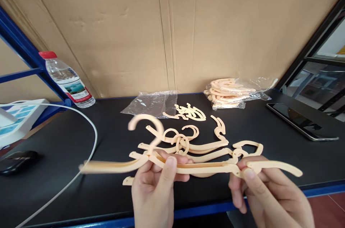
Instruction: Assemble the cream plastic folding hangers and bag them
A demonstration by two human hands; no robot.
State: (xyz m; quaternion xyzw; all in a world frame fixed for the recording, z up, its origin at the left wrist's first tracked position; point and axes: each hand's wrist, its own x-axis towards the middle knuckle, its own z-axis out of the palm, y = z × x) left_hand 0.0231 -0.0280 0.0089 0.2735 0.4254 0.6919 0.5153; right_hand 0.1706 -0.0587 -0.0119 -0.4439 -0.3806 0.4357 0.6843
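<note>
A peach plastic clothes hanger point(113, 166) is held level above the black tabletop point(269, 141). My left hand point(155, 192) pinches it at the middle, just below its hook. My right hand point(266, 195) pinches it near the right arm's joint. Behind the hanger, several loose peach hanger parts point(205, 147) lie on the table. A smaller cluster of peach pieces point(188, 113) lies farther back.
A clear bag of more peach parts point(229, 93) and an empty clear bag point(151, 104) lie by the cardboard wall. A water bottle point(67, 80), a white cable point(90, 127), a white box point(16, 116) and a black mouse point(17, 159) sit at left. A tablet point(302, 120) lies at right.
</note>
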